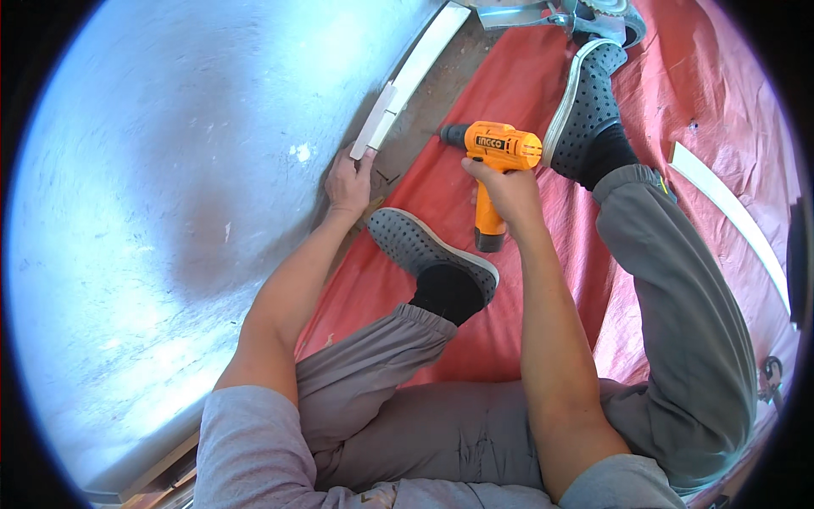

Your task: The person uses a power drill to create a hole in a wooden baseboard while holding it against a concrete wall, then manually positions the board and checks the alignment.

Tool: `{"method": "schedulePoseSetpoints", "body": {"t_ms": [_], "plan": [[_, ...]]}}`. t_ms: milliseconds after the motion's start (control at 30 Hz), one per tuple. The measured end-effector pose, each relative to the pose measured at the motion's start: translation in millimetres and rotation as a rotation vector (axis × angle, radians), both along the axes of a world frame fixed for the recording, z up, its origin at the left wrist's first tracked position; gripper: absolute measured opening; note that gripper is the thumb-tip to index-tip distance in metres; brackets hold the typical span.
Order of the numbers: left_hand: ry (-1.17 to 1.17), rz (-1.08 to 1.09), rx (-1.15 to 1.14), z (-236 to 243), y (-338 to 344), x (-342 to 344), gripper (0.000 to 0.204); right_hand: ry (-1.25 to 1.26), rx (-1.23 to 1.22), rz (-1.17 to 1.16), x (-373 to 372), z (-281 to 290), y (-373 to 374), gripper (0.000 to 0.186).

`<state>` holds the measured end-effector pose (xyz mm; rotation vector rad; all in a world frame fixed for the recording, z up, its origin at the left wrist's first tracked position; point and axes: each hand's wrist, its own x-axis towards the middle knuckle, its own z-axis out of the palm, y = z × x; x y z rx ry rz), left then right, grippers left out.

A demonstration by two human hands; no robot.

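My right hand [512,193] is wrapped round the grip of an orange and black cordless drill [498,146]. Its dark chuck points left toward the wall, apart from any surface; I cannot make out a bit in it. Low along the wall runs a long white strip [421,64], with a shorter white piece [372,121] lapped against its near end. My left hand [347,183] pinches the near end of that shorter piece, thumb on one side and fingers partly hidden behind it.
A bluish-white wall [195,170] fills the left. Red sheeting [543,314] covers the floor under my legs and grey clogs [411,237]. At the top stands a metal power saw [602,21] with a toothed blade. Another white strip [733,212] lies at the right.
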<state>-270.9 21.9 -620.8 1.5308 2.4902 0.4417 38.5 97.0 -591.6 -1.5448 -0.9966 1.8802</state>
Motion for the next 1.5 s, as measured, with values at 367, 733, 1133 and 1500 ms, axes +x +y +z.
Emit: {"method": "schedulePoseSetpoints", "body": {"t_ms": [367, 733, 1133, 1500], "plan": [[-0.200, 0.069, 0.040, -3.4, -2.1, -23.9, 0.054, -0.734, 0.391, 0.608, -6.0, 122.9, 51.2, 0.053], [-0.076, 0.082, 0.082, 5.4, 2.0, -13.8, 0.050, 0.279, -0.097, 0.115, -178.5, -27.4, 36.4, 0.051], [-0.081, 0.049, 0.146, 40.8, -8.1, -1.6, 0.041, 0.544, -0.147, 0.131, -194.7, -47.2, 56.3, 0.036], [-0.357, -0.172, -0.278, 46.2, -37.3, 19.7, 0.036, 0.596, -0.171, 0.058, -188.6, -62.9, 60.2, 0.033]]}}
